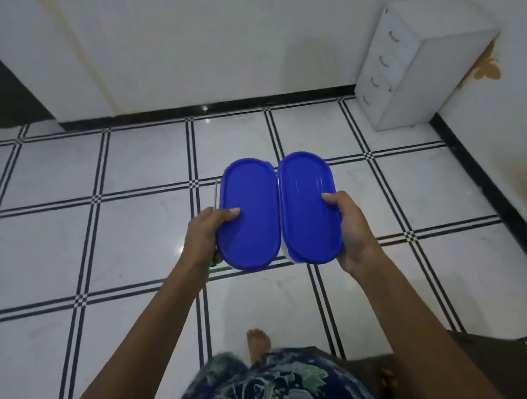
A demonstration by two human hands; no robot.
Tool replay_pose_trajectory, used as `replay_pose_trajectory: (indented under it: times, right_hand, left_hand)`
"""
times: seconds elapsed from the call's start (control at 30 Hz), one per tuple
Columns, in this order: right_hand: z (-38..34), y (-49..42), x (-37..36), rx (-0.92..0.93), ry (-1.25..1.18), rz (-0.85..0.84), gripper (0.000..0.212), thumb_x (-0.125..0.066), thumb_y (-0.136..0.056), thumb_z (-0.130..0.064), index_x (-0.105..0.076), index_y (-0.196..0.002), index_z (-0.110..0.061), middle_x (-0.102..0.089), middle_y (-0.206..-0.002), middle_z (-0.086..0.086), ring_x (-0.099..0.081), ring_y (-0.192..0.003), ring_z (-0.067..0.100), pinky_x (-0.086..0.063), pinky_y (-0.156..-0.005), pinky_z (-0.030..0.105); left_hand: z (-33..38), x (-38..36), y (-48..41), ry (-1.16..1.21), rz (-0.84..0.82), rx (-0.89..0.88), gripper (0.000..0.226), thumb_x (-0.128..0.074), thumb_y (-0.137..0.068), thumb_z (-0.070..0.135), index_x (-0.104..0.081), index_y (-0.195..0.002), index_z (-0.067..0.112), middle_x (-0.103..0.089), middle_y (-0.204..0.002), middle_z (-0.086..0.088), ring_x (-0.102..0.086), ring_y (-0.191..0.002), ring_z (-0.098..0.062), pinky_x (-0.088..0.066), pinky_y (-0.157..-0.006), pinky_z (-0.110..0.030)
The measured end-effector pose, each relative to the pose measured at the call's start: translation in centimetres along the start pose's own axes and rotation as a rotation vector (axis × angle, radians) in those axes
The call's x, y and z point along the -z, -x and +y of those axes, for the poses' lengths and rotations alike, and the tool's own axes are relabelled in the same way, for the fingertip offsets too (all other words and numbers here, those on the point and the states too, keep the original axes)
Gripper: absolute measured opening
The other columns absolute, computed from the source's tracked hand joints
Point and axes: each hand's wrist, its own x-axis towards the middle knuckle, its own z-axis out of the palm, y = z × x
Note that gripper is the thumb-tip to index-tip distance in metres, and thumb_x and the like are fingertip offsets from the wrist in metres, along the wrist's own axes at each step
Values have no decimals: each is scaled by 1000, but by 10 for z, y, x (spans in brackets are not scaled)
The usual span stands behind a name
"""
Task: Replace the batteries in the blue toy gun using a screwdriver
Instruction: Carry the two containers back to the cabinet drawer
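I am standing and carrying two oval containers with blue lids side by side above the floor. My left hand [209,233] grips the left container [251,219], thumb on its lid. Held in the same hand is a screwdriver [215,195]: its thin metal shaft sticks up beside the lid and a bit of green handle shows below my wrist. My right hand [350,226] grips the right container [309,204], thumb on the lid. What the containers hold is hidden. The blue toy gun and batteries are not in view.
White floor tiles [150,236] with black lines spread out below. A small white drawer unit [416,65] stands in the far right corner by the wall. My bare foot [258,343] and patterned clothing show at the bottom.
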Motion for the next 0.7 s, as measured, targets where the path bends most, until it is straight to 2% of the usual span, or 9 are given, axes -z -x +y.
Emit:
replay_pose_trajectory:
  times: [0.13, 0.3, 0.43, 0.57, 0.63, 0.7]
  right_hand:
    - [-49, -72, -24, 32, -35, 37, 23, -54, -91, -33, -61, -107, -17, -68, -114, 8, -62, -108, 33, -50, -93, 55]
    - [-99, -175, -51, 42, -100, 74, 27, -54, -92, -32, -61, -112, -16, -70, -105, 5, -65, -96, 27, -55, -79, 45]
    - [-144, -253, -66, 57, -151, 162, 27, -54, -92, -31, -61, -112, -15, -69, -112, 7, -64, -102, 30, -54, -82, 47]
    - [-205, -330, -76, 110, -262, 253, 25, -55, -91, -29, -64, -110, -15, -71, -111, 7, -64, -103, 30, -54, -83, 46]
    - [-233, -366, -76, 126, -310, 316, 24, -56, -90, -30, -64, -108, -17, -70, -114, 7, -63, -107, 31, -53, -88, 48]
    - [-254, -397, -71, 140, -351, 372, 26, -57, -88, -31, -64, -109, -17, -68, -119, 8, -62, -112, 33, -51, -93, 52]
  left_hand:
    - [53, -18, -81, -24, -36, -5, 54, -74, -53, 46, -58, -94, 15, -66, -92, -10, -60, -80, -31, -37, -62, -37]
    - [109, -43, -203, -49, -110, -13, 54, -72, -54, 47, -58, -94, 14, -68, -93, -9, -63, -84, -33, -36, -67, -41]
    - [161, -71, -300, -82, -188, 3, 40, -69, -63, 42, -57, -90, 14, -68, -91, -8, -62, -81, -33, -38, -57, -32]
    - [227, -116, -394, -124, -320, 2, 41, -70, -63, 41, -57, -90, 14, -69, -95, -10, -65, -78, -29, -41, -57, -29]
    - [257, -146, -436, -140, -371, 5, 34, -70, -69, 37, -57, -89, 13, -69, -92, -9, -65, -73, -24, -42, -48, -21]
    - [279, -175, -470, -162, -407, 1, 42, -71, -63, 41, -57, -91, 12, -69, -90, -8, -65, -71, -24, -39, -44, -22]
